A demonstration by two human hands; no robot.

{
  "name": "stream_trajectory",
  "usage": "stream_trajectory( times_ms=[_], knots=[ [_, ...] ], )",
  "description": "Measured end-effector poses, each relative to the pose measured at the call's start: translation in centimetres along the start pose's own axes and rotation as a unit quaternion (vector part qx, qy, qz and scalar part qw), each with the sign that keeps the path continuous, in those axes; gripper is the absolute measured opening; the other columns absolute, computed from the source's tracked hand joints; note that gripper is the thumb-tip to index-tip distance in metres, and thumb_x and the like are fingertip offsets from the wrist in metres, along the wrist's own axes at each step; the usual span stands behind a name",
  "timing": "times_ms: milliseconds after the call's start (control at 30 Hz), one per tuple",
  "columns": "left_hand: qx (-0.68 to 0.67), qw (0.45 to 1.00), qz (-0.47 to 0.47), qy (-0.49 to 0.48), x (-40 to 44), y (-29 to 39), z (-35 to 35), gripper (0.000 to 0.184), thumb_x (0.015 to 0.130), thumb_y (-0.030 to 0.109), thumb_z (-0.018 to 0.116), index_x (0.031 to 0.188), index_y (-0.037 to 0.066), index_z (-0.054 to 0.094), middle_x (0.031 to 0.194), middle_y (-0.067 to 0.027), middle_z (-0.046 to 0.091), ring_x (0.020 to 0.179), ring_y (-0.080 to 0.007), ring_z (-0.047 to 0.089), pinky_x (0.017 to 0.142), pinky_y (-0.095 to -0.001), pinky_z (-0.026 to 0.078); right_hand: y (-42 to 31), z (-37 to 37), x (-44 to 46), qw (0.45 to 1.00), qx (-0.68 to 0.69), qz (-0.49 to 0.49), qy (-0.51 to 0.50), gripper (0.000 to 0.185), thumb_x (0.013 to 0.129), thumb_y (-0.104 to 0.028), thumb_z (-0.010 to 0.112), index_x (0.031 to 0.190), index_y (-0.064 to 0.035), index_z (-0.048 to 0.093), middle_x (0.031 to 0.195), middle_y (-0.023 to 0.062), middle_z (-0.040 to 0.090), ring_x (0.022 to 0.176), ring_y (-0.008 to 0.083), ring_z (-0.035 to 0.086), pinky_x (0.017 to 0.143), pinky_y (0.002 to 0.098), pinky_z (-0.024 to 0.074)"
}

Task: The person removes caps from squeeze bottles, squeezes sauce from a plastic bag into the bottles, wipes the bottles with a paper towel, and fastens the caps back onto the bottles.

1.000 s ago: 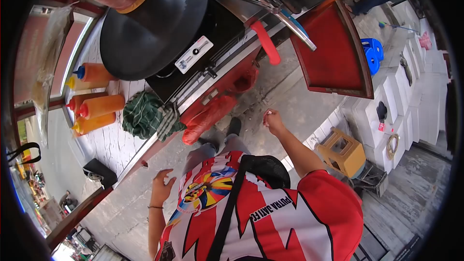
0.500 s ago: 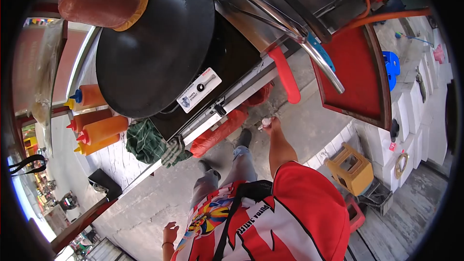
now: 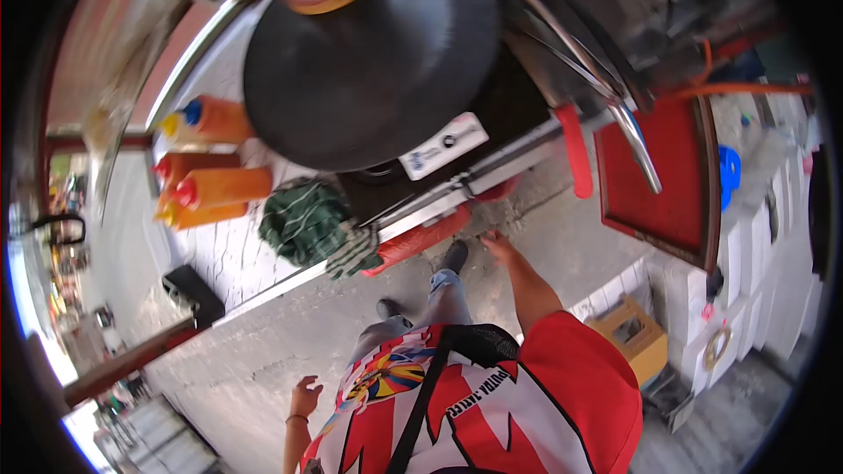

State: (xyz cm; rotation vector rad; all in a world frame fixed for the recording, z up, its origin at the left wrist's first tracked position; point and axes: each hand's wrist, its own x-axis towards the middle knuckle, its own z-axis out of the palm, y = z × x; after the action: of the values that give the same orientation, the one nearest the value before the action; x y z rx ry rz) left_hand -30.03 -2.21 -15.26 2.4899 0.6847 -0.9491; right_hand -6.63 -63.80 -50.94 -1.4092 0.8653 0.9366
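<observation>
My left hand (image 3: 305,397) hangs at the lower left, fingers apart and holding nothing, with a dark band on the wrist. My right hand (image 3: 498,246) reaches down past the stove's front edge, its blurred fingers stretched out with nothing visible in them. Nearest to it is a red wrapped bundle (image 3: 430,233) under the counter. Above stands a black stove (image 3: 518,96) carrying a large round black griddle (image 3: 378,70). A green checked cloth (image 3: 303,224) lies on the counter, left of the stove.
Several orange sauce bottles (image 3: 230,186) lie or stand left of the griddle. A red handle (image 3: 575,151) and a metal tube (image 3: 639,154) jut over the front edge. On the right are a red tray-like panel (image 3: 659,184) and a yellow-brown stool (image 3: 634,333).
The view has turned, shifting the griddle and stove right. A crumpled whitish thing in my right hand earlier no longer shows there. My left hand is raised slightly in the view.
</observation>
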Motion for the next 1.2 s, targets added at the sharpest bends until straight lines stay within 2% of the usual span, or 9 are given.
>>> stream_trajectory(
  times_ms=[233, 367, 467, 567, 667, 800, 967, 1100, 1200],
  knots=[
    [0.051, 0.993, 0.107, 0.000, 3.0, -2.9, 1.5, 0.043, 0.086, 0.036, 0.079, 0.119, 0.011, 0.072, 0.112, -0.0202, 0.074, 0.109, -0.0384, 0.069, 0.097, -0.0477, 0.054, -12.4, 6.5, -14.3, 0.875, -0.308, -0.100, -0.359, 0.047, 0.100, -0.030, 0.068, 0.143, -0.0173, 0.055, 0.146, 0.0063, 0.055, 0.135, 0.0225, 0.052, 0.099, 0.0481, 0.0535],
    [-0.156, 0.977, 0.136, -0.048, 5.3, 5.3, -7.2, 0.026, 0.092, 0.027, 0.075, 0.108, 0.006, 0.074, 0.099, -0.0139, 0.076, 0.090, -0.0277, 0.073, 0.080, -0.0390, 0.057, -22.5, 11.6, -26.0, 0.756, -0.361, -0.217, -0.500, 0.044, 0.099, -0.020, 0.067, 0.141, -0.0108, 0.057, 0.146, 0.0054, 0.056, 0.132, 0.0209, 0.055, 0.098, 0.0403, 0.0544],
    [-0.271, 0.942, 0.195, 0.028, 6.5, 10.8, -14.9, 0.018, 0.095, 0.018, 0.073, 0.105, 0.003, 0.072, 0.090, -0.0057, 0.074, 0.080, -0.0143, 0.068, 0.071, -0.0309, 0.053, -28.5, 15.9, -34.7, 0.714, -0.402, -0.290, -0.494, 0.040, 0.099, -0.017, 0.067, 0.137, -0.0071, 0.060, 0.147, 0.0087, 0.056, 0.131, 0.0190, 0.056, 0.100, 0.0378, 0.0528],
    [-0.289, 0.915, 0.257, 0.114, 7.7, 13.8, -20.9, 0.016, 0.095, 0.015, 0.073, 0.107, 0.004, 0.071, 0.090, -0.0028, 0.073, 0.080, -0.0115, 0.066, 0.068, -0.0279, 0.051, -30.2, 20.0, -37.9, 0.808, -0.342, -0.382, -0.291, 0.037, 0.098, -0.023, 0.069, 0.133, -0.0107, 0.065, 0.150, 0.0139, 0.050, 0.139, 0.0284, 0.050, 0.106, 0.0444, 0.0493],
    [-0.301, 0.892, 0.314, 0.123, 9.6, 14.9, -23.9, 0.017, 0.094, 0.013, 0.074, 0.107, 0.004, 0.070, 0.090, -0.0031, 0.074, 0.079, -0.0114, 0.065, 0.068, -0.0277, 0.050, -31.7, 26.8, -39.4, 0.587, -0.489, -0.625, 0.161, 0.042, 0.095, -0.020, 0.072, 0.135, -0.0112, 0.063, 0.156, 0.0199, 0.043, 0.142, 0.0413, 0.043, 0.115, 0.0531, 0.0372],
    [-0.309, 0.864, 0.393, 0.062, 12.4, 15.3, -24.9, 0.023, 0.091, 0.015, 0.075, 0.110, 0.005, 0.069, 0.096, -0.0062, 0.074, 0.082, -0.0159, 0.067, 0.071, -0.0311, 0.052, -30.3, 33.2, -34.4, 0.569, -0.571, -0.519, 0.285, 0.040, 0.092, -0.018, 0.072, 0.131, -0.0113, 0.064, 0.153, 0.0202, 0.046, 0.141, 0.0483, 0.041, 0.114, 0.0593, 0.0365],
    [-0.171, 0.785, 0.572, 0.165, 12.3, 16.3, -26.3, 0.069, 0.080, 0.022, 0.083, 0.141, 0.011, 0.055, 0.143, -0.0216, 0.053, 0.121, -0.0386, 0.059, 0.103, -0.0427, 0.050, -29.5, 39.0, -35.5, 0.710, -0.412, -0.554, -0.137, 0.027, 0.093, -0.007, 0.070, 0.118, -0.0030, 0.064, 0.129, 0.0180, 0.065, 0.119, 0.0370, 0.064, 0.100, 0.0399, 0.0504],
    [-0.336, 0.763, 0.547, 0.078, 11.4, 15.6, -27.2, 0.069, 0.075, 0.011, 0.083, 0.139, 0.007, 0.057, 0.130, -0.0218, 0.058, 0.118, -0.0396, 0.061, 0.101, -0.0428, 0.050, -32.8, 45.3, -43.0, 0.836, -0.083, -0.526, -0.135, 0.027, 0.087, -0.009, 0.079, 0.110, -0.0029, 0.065, 0.116, 0.0165, 0.062, 0.107, 0.0315, 0.064, 0.094, 0.0373, 0.0498],
    [-0.385, 0.704, 0.565, 0.189, 10.2, 15.2, -30.4, 0.044, 0.075, 0.005, 0.080, 0.116, 0.004, 0.064, 0.097, -0.0153, 0.066, 0.088, -0.0336, 0.067, 0.081, -0.0361, 0.053, -35.9, 45.6, -47.8, 0.653, -0.239, -0.713, -0.091, 0.039, 0.085, -0.013, 0.082, 0.119, -0.0039, 0.066, 0.123, 0.0197, 0.058, 0.120, 0.0325, 0.056, 0.100, 0.0410, 0.0456]
  ],
)
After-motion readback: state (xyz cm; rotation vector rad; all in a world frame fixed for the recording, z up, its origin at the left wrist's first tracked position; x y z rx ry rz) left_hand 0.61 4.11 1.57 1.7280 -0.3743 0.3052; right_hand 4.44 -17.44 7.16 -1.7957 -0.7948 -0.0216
